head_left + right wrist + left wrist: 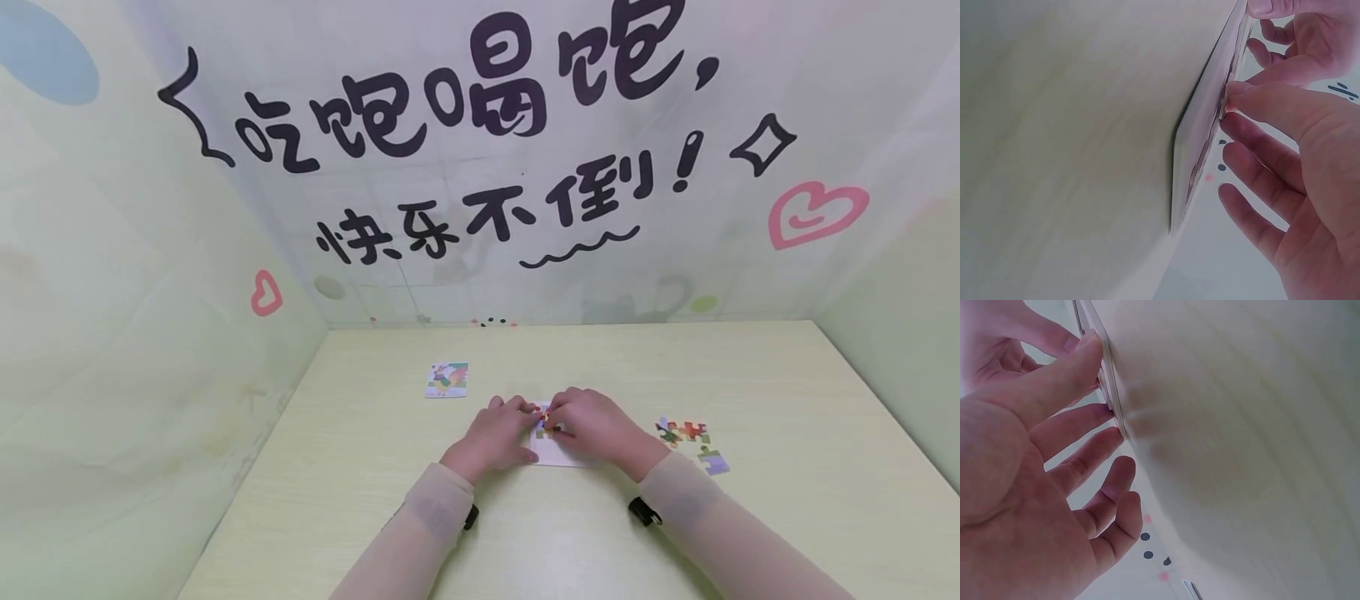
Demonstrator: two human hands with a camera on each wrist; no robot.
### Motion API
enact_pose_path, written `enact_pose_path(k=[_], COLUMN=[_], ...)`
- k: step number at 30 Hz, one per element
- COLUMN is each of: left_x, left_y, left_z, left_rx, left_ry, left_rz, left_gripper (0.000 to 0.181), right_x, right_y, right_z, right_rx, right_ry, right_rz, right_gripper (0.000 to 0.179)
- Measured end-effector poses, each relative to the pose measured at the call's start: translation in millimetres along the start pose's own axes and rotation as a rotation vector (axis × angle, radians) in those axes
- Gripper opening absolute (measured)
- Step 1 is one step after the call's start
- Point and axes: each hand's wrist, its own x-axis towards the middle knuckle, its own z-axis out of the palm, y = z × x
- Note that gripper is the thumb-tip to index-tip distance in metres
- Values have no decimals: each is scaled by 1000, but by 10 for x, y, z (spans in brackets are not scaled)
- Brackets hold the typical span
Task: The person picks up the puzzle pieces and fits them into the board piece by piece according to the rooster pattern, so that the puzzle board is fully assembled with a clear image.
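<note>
A white puzzle board (555,454) lies on the table with several coloured pieces set in its far left part. My left hand (492,437) rests along its left side. The left thumb and foremost fingertips touch the board's rim (1109,369), and the other fingers hang loosely bent. Over the board, my right hand (596,425) pinches a small puzzle piece (1223,104) between thumb and index finger, close to the board's surface. The piece's picture is mostly hidden by the fingers. In the right wrist view, my right hand's (1310,162) other fingers stand apart from the board.
Loose puzzle pieces (684,431) lie right of the board, with a green and lilac piece (713,460) nearer me. A small picture card (447,380) with a cartoon figure lies at the back left. A printed wall sheet (480,283) stands behind the table (360,500).
</note>
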Motion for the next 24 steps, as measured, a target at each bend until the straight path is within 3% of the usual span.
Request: enact_pose_path(k=[24], left_x=[17], left_y=[-10], left_z=[22], left_rx=[-7], left_ry=[12], left_rz=[14], left_gripper=[70], right_x=[-10], right_y=[-17], right_z=[14], right_rx=[1], right_ry=[-25], right_rz=[28], right_gripper=[14])
